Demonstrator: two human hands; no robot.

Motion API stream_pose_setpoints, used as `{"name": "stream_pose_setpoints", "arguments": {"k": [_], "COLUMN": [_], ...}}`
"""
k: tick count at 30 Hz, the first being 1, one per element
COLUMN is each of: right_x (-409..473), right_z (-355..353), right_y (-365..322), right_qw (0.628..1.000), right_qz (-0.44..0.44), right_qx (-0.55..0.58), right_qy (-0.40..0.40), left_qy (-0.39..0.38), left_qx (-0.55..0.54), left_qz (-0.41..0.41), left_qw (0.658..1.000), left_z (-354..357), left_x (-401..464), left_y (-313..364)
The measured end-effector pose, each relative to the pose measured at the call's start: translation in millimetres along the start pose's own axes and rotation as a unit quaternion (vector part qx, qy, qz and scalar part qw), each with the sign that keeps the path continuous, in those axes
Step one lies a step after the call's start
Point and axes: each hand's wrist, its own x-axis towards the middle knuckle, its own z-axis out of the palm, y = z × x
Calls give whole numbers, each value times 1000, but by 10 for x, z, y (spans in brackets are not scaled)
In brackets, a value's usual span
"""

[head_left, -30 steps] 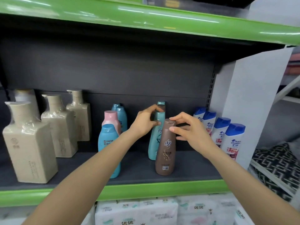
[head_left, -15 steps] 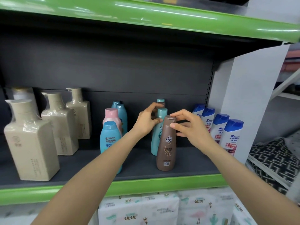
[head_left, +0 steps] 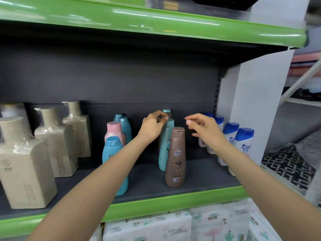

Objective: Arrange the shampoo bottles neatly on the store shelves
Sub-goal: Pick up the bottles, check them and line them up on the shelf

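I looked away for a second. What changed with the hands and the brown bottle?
The right hand let go of the brown bottle and lifted off, open. The left hand reached farther back, onto a cap behind the teal bottle. The brown bottle stayed upright.

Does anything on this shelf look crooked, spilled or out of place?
Nothing is spilled or toppled. The brown bottle stands upright at the front of a column of teal bottles, so the colours are mixed, and another brown cap shows behind, by the left hand. The right hand holds nothing.
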Motion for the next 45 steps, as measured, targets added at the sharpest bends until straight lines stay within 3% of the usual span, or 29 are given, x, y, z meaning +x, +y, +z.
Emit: {"name": "stream_pose_setpoints", "arguments": {"k": [7,17,21,36,45], "right_x": [770,1260,1259,938,352], "right_z": [61,449,497,186,-170], "right_y": [370,614,702,540,127], "right_qw": [999,983,986,995,998], "right_qz": [-1,-80,-95,-73,-64], "right_qx": [-51,-64,-42,-7,-28], "right_qy": [-11,-152,-128,-64,0], "left_qy": [-31,-31,-14,5,73], "left_qx": [-90,-141,-142,-151,29], "left_qz": [-94,-107,-70,-58,52], "left_qw": [991,984,987,987,996], "left_z": [54,49,86,113,-62], "left_x": [117,20,-20,-98,-233], "left_y": [-49,-14,-10,17,107]}}
